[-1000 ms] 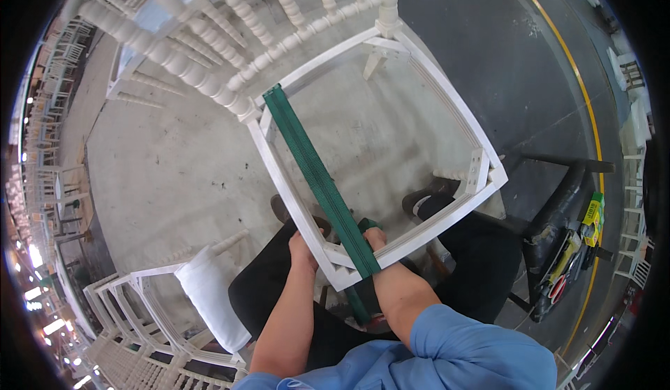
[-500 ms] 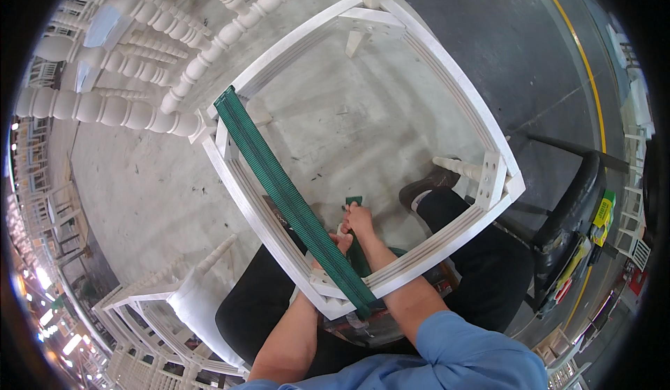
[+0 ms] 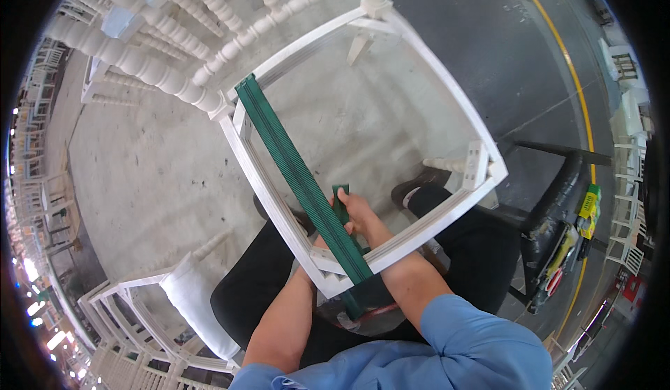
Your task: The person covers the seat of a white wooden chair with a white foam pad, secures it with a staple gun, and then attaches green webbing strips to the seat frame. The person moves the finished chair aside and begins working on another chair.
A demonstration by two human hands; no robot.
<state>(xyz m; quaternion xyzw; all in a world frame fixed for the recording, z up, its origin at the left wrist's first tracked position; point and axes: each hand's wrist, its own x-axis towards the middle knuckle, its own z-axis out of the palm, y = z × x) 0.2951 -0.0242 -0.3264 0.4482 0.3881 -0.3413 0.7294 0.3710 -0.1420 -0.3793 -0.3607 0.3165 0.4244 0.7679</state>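
A white wooden chair frame (image 3: 447,215) with an open seat lies across my lap. One green webbing strap (image 3: 289,163) runs over the seat opening from the left corner to the near rail. Inside the opening, my right hand (image 3: 360,212) is closed on the loose end of green webbing (image 3: 340,212), which stands up past the thumb. My left hand (image 3: 323,242) is just below it, largely covered by the stretched strap; its fingertips show at the lower part of the loose webbing, closed on it. More green webbing (image 3: 353,305) hangs under the near corner.
Turned white spindles (image 3: 244,38) rise at the far left side of the frame. A white cushion (image 3: 199,306) rests on another chair at the left. To the right stands a black seat (image 3: 555,208) with a green and yellow box (image 3: 590,212) and tools beside it.
The loose webbing end has come up higher above my right hand, whose thumb now lies along it. My left hand has moved further behind the stretched strap. The chair frame sits slightly shifted in view.
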